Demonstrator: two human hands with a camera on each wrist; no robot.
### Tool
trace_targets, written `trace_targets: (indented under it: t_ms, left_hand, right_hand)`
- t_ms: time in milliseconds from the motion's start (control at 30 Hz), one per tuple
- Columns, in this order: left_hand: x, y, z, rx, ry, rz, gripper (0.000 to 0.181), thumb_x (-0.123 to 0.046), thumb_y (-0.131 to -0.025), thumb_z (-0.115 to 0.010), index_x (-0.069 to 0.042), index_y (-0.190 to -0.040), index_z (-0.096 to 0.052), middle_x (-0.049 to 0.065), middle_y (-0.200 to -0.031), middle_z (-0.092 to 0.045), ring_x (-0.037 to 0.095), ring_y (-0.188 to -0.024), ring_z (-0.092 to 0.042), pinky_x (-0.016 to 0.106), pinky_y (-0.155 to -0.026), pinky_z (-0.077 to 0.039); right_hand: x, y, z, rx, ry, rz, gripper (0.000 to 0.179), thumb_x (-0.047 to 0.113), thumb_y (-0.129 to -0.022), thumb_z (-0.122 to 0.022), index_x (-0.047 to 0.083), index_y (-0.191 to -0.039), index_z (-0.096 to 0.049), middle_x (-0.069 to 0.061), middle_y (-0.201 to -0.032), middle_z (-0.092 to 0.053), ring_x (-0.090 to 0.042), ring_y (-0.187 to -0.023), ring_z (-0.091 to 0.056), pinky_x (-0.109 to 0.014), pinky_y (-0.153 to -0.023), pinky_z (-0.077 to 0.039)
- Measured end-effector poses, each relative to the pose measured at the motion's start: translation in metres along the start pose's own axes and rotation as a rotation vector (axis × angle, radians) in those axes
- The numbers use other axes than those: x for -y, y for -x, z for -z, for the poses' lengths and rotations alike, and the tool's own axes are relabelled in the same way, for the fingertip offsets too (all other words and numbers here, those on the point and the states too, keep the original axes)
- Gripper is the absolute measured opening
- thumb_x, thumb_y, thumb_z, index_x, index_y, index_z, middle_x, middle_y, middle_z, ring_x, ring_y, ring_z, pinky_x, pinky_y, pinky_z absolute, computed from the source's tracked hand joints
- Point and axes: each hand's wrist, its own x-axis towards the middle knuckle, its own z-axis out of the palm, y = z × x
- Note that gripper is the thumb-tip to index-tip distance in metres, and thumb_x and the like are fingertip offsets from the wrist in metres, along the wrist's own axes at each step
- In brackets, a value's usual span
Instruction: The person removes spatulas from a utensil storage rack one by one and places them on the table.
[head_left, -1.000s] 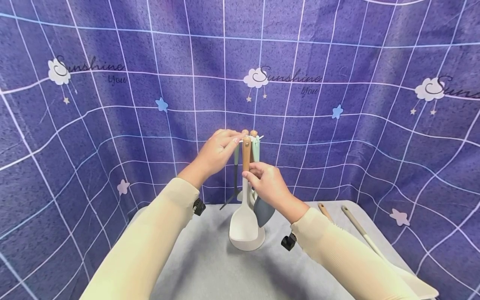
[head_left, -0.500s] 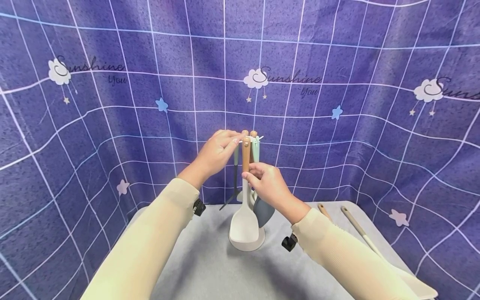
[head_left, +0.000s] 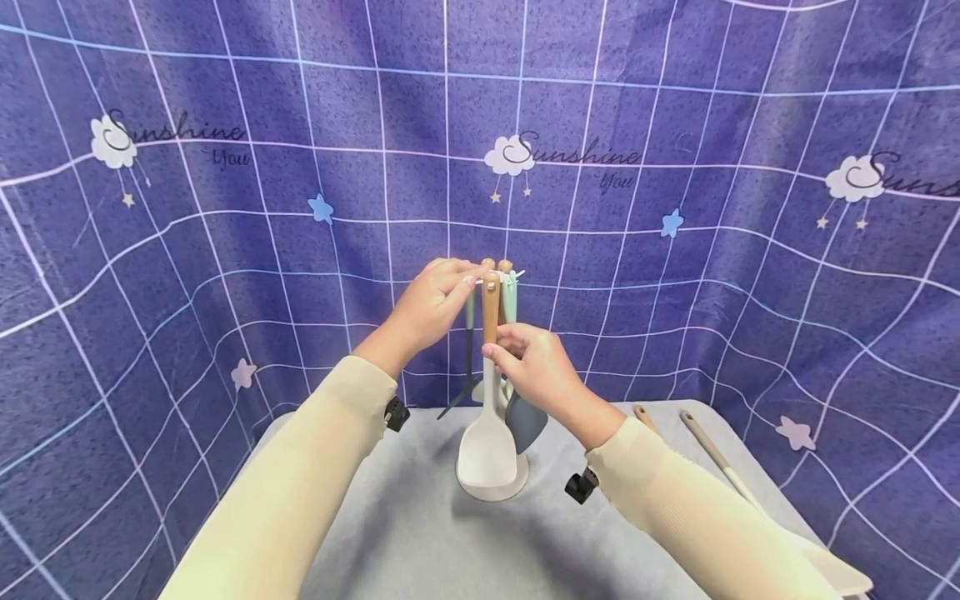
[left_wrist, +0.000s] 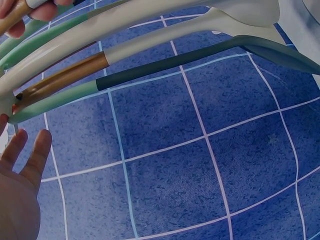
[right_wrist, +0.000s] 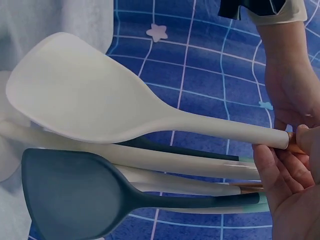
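Note:
A white spatula (head_left: 487, 450) with a wooden handle hangs upright at the front of a white utensil stand (head_left: 516, 490). Thumb and fingers of my right hand (head_left: 542, 367) pinch it where the wooden handle meets the white shaft; the right wrist view shows the same white spatula (right_wrist: 85, 92) close up. My left hand (head_left: 431, 304) touches the stand's top, its fingers mostly straight, some of them hidden behind the handle. Behind the white spatula hang a blue-grey spatula (head_left: 527, 425) and several utensils with mint or wooden handles, including a dark-shafted turner (left_wrist: 165, 64).
On the grey tabletop (head_left: 420, 533), at right, lie a utensil with a beige handle (head_left: 707, 440) and one with a wooden handle (head_left: 647, 418), both partly under my right sleeve. A purple gridded curtain (head_left: 360, 167) surrounds the table's back and sides.
The whole view has shifted very slightly. Both hands keep their places on the stand and the white spatula.

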Motion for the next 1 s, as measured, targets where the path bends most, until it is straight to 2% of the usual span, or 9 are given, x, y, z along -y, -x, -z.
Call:
trace_targets:
  t_ms: [167,367,667,800,1000]
  left_hand:
    - [0.001,0.001,-0.001,-0.001,0.01,-0.009,0.045,-0.036,-0.122,-0.045,-0.02,-0.152,-0.074,0.003,-0.159,-0.071,0.031,-0.153,-0.057,0.057,-0.132,-0.043]
    - [0.001,0.001,-0.001,-0.014,-0.003,-0.018,0.045,-0.035,-0.122,-0.046,-0.02,-0.157,-0.07,0.008,-0.156,-0.072,0.033,-0.152,-0.058,0.056,-0.132,-0.042]
    - [-0.001,0.002,0.001,-0.006,-0.018,0.017,0.046,-0.035,-0.121,-0.046,-0.019,-0.157,-0.07,0.013,-0.156,-0.071,0.035,-0.152,-0.057,0.058,-0.132,-0.042]
    - [0.0,0.001,0.002,-0.008,-0.026,0.023,0.045,-0.036,-0.122,-0.045,-0.022,-0.157,-0.07,0.012,-0.155,-0.072,0.034,-0.152,-0.057,0.058,-0.132,-0.041]
    - [0.001,0.0,-0.001,0.005,-0.018,0.025,0.046,-0.038,-0.122,-0.044,-0.023,-0.158,-0.069,0.009,-0.156,-0.071,0.032,-0.153,-0.055,0.056,-0.133,-0.041]
  right_hand:
    - [0.006,0.004,0.004,-0.002,-0.045,-0.006,0.031,0.016,-0.106,-0.082,-0.002,-0.131,-0.078,-0.015,-0.107,-0.088,-0.025,-0.088,-0.087,-0.039,-0.082,-0.072]
    - [0.012,0.007,0.014,-0.011,-0.099,0.009,0.031,0.015,-0.107,-0.081,-0.005,-0.13,-0.077,-0.019,-0.11,-0.087,-0.031,-0.096,-0.088,-0.035,-0.083,-0.072]
    - [0.011,0.005,0.038,-0.069,-0.148,0.025,0.026,0.012,-0.111,-0.073,-0.006,-0.13,-0.076,-0.021,-0.107,-0.086,-0.033,-0.088,-0.086,-0.033,-0.077,-0.071]
    - [0.007,0.002,0.052,-0.116,-0.139,0.011,0.024,0.013,-0.112,-0.072,-0.004,-0.127,-0.077,-0.022,-0.105,-0.086,-0.024,-0.081,-0.082,-0.027,-0.073,-0.068]
    - [-0.004,-0.003,0.077,-0.164,-0.165,-0.031,0.029,0.016,-0.114,-0.069,-0.006,-0.131,-0.076,-0.026,-0.11,-0.084,-0.009,-0.086,-0.079,-0.025,-0.078,-0.069]
